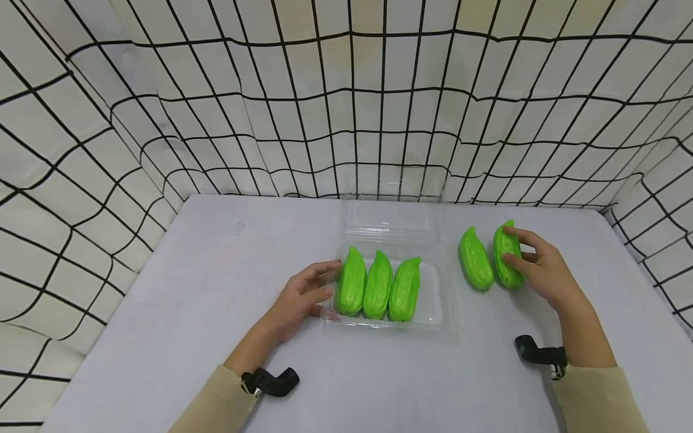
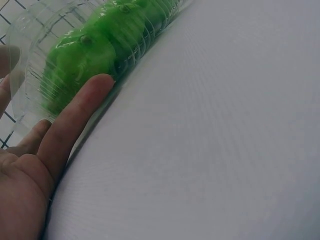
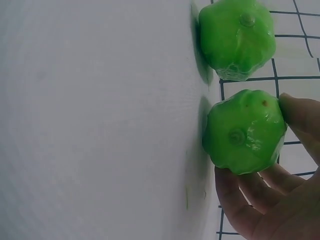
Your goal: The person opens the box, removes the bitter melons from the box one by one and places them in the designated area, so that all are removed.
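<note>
My right hand point(image 1: 541, 264) pinches a green bitter melon point(image 3: 245, 132) between thumb and fingers, at the right of the table. Just left of it lies another bitter melon point(image 1: 476, 258), untouched. Inside a clear plastic clamshell box point(image 1: 435, 300), three more bitter melons stand side by side, the middle one point(image 1: 377, 285) between its neighbours; its lid is raised at the back. My left hand point(image 1: 298, 297) rests against the box's left side with fingers spread along it. In the left wrist view, one straight finger point(image 2: 75, 117) lies along the box's wall, below the green bitter melons point(image 2: 80, 65).
A white table point(image 1: 216, 258) lies under everything. Black wire grid point(image 1: 352, 90) with white sheeting behind it closes off the back and both sides. Inside the box, a bare strip of floor shows to the right of the bitter melons.
</note>
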Tool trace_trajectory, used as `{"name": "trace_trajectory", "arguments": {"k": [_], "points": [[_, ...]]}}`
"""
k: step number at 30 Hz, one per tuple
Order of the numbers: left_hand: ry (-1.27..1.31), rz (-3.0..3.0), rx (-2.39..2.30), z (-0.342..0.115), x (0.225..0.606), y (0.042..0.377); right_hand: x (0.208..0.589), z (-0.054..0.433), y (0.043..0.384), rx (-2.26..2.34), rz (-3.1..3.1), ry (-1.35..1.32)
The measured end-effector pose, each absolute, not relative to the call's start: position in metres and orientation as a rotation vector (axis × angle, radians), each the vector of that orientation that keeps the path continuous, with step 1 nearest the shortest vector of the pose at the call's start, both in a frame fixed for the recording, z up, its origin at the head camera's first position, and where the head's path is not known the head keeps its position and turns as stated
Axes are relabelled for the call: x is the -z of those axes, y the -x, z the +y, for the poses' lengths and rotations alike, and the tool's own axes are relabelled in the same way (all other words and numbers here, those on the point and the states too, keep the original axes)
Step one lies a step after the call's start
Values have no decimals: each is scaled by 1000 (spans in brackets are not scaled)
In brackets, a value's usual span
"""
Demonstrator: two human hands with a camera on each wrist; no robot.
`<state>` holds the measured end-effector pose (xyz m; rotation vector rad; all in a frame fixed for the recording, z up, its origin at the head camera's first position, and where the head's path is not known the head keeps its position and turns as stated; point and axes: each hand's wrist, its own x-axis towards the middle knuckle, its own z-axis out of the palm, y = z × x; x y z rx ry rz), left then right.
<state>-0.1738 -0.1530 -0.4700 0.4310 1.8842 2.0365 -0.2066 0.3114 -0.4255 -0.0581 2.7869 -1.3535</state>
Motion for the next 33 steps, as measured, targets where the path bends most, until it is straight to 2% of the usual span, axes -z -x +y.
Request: {"name": "trace_trajectory", "arguments": {"k": [33], "points": [[-426,1903,-2024,-154,470,174,427,315,206,1315,2796,7]]}}
